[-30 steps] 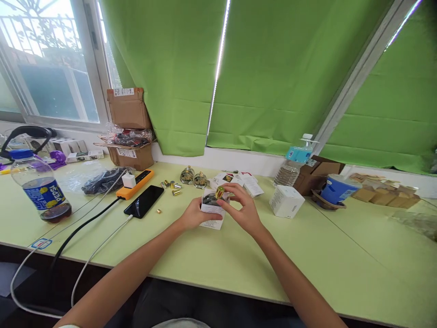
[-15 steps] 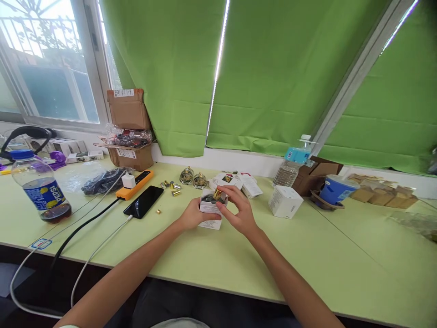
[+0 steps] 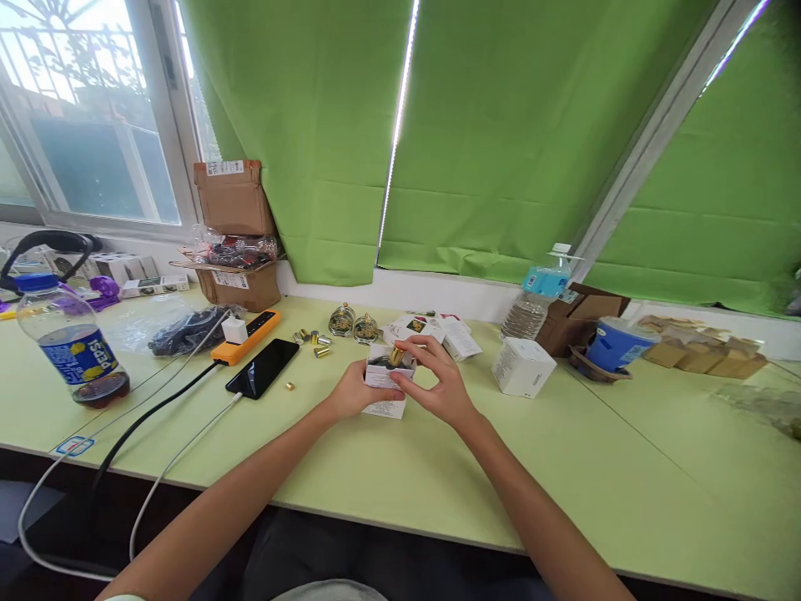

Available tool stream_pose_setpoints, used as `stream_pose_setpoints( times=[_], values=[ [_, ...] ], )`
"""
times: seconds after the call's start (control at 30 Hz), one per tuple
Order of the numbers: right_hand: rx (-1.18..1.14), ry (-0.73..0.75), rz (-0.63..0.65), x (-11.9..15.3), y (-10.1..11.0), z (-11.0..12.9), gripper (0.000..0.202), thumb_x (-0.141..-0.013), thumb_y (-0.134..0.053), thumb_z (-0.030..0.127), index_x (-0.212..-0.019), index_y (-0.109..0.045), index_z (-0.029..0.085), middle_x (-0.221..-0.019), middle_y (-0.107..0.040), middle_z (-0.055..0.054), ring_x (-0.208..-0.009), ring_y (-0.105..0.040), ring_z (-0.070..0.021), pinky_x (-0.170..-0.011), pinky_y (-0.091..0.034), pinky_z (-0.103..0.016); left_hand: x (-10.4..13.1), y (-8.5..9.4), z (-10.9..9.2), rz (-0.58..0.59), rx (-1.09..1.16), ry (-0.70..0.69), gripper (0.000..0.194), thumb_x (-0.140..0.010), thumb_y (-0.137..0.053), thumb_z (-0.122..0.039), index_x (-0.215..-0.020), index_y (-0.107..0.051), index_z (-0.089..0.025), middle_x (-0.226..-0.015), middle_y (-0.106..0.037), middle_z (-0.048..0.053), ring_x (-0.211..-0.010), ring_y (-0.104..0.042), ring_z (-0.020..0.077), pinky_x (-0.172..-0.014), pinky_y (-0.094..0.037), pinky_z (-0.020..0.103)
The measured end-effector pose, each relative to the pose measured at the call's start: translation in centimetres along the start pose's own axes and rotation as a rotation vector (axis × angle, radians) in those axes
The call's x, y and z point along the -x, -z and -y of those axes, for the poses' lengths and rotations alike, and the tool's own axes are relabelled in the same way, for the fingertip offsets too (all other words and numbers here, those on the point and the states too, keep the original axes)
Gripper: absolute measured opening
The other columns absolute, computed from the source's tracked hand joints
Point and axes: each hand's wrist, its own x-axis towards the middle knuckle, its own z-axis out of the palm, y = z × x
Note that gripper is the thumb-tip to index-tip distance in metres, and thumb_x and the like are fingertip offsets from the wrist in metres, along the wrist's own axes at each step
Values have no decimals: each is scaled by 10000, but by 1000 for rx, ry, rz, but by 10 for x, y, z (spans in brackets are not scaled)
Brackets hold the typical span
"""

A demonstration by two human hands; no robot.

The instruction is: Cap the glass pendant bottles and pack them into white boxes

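Note:
My left hand (image 3: 354, 391) is wrapped round the left side of a small open white box (image 3: 383, 407), low over the table. Dark contents show inside its top. My right hand (image 3: 441, 386) pinches a gold cylinder (image 3: 396, 356) between thumb and fingers at the box's opening. Whether the cylinder touches what lies inside cannot be made out. Just behind the box stand two ornate round bottles, a left one (image 3: 341, 320) and a right one (image 3: 365, 329). Several gold and silver cylinders (image 3: 321, 352) lie to their left, and one small gold piece (image 3: 289, 386) is nearer the phone.
A black phone (image 3: 263, 368), an orange power strip (image 3: 247, 337) and cables are on the left, with a Pepsi bottle (image 3: 78, 355). To the right are a closed white box (image 3: 524, 367), a water bottle (image 3: 531, 300) and a blue tub (image 3: 617, 345). Flattened packaging (image 3: 461, 340) lies behind.
The gold cylinder and the fingers of my right hand have shifted very slightly left. My left hand keeps its hold on the box.

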Motion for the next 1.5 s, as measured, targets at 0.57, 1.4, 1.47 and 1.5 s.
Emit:
stream_pose_setpoints(
  times=[0.57, 1.4, 1.47, 1.5],
  values=[
    [5, 48, 13, -2, -1, -1, 450, -845, -664, 284, -1288, -590, 311, -1176, -538, -93, -1124, -545, -255, -929, -502, -423, 0, 0, -1, 1, 1, -10, 539, -573, -864, -343, -1036, -703, -118, -939, -734, 85, -845, -679, 229, -741, -529, 305],
    [32, 52, 70, -4, -1, 0, 432, -854, -656, 285, -1279, -598, 336, -1150, -499, -92, -1089, -530, -259, -866, -525, -429, 1, -1, -3, -21, -19, 16, 501, -569, -865, -351, -988, -718, -119, -888, -734, 72, -811, -672, 219, -706, -517, 287],
    [33, 56, 76, -4, -1, -1, 433, -855, -657, 283, -1280, -598, 337, -1148, -497, -92, -1091, -528, -259, -863, -529, -429, 1, -1, -3, -25, -21, 9, 504, -566, -866, -354, -988, -719, -123, -891, -734, 70, -811, -671, 218, -709, -517, 288],
    [35, 60, 80, -4, -1, -2, 434, -855, -657, 282, -1281, -597, 339, -1147, -497, -92, -1093, -527, -259, -861, -532, -430, 1, -1, -3, -28, -24, 6, 506, -564, -866, -354, -988, -719, -123, -890, -733, 70, -812, -671, 219, -711, -517, 291]
  ],
)
